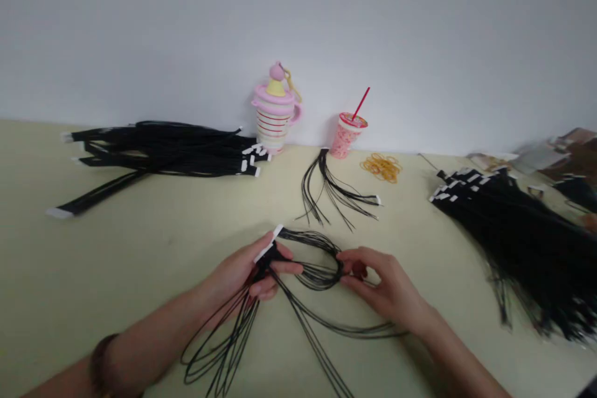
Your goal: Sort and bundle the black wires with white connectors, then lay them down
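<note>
My left hand (247, 273) is closed on a bundle of thin black wires (308, 261) just below its white connector (267, 244), thumb and fingers pinching it. My right hand (380, 283) pinches the looped part of the same bundle a short way to the right. The wires curl between the two hands, and their loose ends trail toward me over the pale table (116, 261).
A pile of black ribbon cables (163, 152) lies at the back left and a larger heap (517, 230) at the right. A small loose wire bundle (333, 189), yellow rubber bands (381, 166), a pink toy bottle (275, 109) and a pink cup (346, 134) stand by the wall.
</note>
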A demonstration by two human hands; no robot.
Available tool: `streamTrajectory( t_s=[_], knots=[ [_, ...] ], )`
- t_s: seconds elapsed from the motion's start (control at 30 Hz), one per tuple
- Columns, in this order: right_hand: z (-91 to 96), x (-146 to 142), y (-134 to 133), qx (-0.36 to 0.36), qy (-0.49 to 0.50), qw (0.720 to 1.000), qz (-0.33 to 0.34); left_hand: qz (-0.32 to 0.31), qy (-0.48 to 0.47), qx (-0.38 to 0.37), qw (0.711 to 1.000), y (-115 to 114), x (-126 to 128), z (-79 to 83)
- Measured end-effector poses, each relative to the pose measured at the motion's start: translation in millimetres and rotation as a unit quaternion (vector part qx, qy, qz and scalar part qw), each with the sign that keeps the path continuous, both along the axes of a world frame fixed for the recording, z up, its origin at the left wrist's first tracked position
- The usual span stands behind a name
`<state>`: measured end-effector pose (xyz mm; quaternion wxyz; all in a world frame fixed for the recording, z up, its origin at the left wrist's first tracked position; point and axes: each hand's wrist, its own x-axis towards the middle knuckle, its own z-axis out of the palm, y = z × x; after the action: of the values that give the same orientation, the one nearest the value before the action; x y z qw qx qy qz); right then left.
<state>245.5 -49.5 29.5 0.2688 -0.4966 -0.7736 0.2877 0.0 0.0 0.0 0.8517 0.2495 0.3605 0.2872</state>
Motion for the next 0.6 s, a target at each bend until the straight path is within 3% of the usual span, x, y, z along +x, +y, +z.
streamTrajectory(
  t_s=[0.1,0.17,0.23,0.3,0.4,0.5,0.6],
  knots=[
    [8.9,11,1,-0.012,0.025,1.0,0.011,0.001,-0.008,-0.003,1.0,-1,0,3.1],
    [14.4,23,1,-0.093,0.043,0.995,0.004,-0.002,-0.015,-0.002,1.0,-1,0,4.2],
    [18.7,36,0,-0.23,0.075,0.97,0.006,-0.007,-0.023,-0.001,1.0,-1,-1,3.9],
    [21.9,49,-2,-0.281,0.151,0.948,0.011,-0.008,-0.029,0.002,1.0,-1,-2,2.0],
    [26.7,67,-5,-0.165,0.34,0.926,0.002,-0.007,-0.035,0.012,0.999,-1,-2,-2.0],
    [32.3,80,-6,-0.081,0.499,0.863,0.016,-0.01,-0.041,0.019,0.999,-2,-2,-4.3],
    [35.1,88,-6,-0.055,0.607,0.792,-0.032,-0.019,-0.042,0.023,0.999,-2,-2,-3.8]
  ],
)
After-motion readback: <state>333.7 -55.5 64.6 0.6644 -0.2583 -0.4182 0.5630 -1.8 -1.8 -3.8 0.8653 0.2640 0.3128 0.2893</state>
